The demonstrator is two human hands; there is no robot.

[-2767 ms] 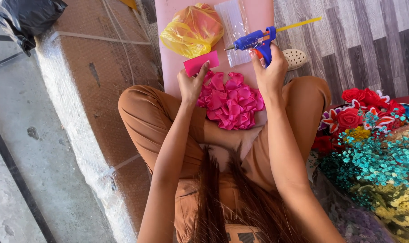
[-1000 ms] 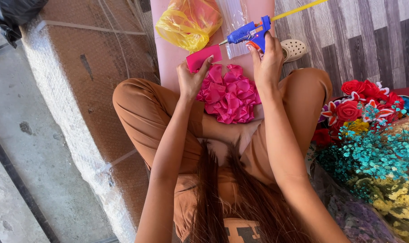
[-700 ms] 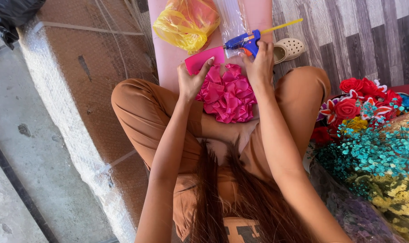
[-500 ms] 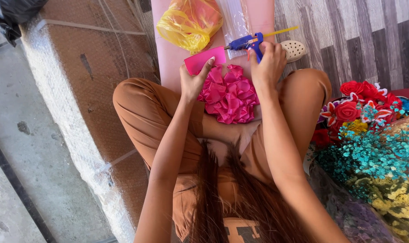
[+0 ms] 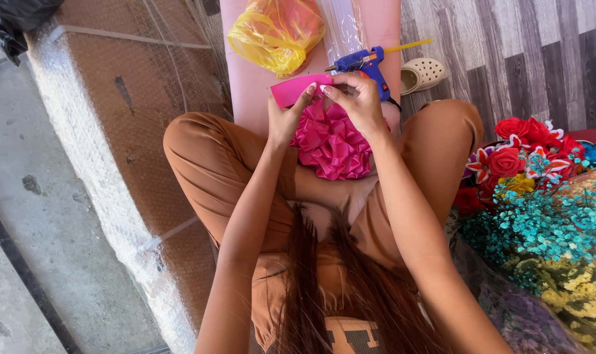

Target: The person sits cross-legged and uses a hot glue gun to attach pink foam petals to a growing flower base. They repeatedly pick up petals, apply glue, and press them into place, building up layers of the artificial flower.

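both hands partly hide pink strip.

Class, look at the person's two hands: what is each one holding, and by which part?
Both the left hand and right hand pinch one pink ribbon strip: left under its middle, right at its right end.

One head-worn camera looks steeply down, close over the lap, perhaps tilted slightly forward.

Both hands, left hand and right hand, pinch a pink ribbon strip above a ribbon flower.
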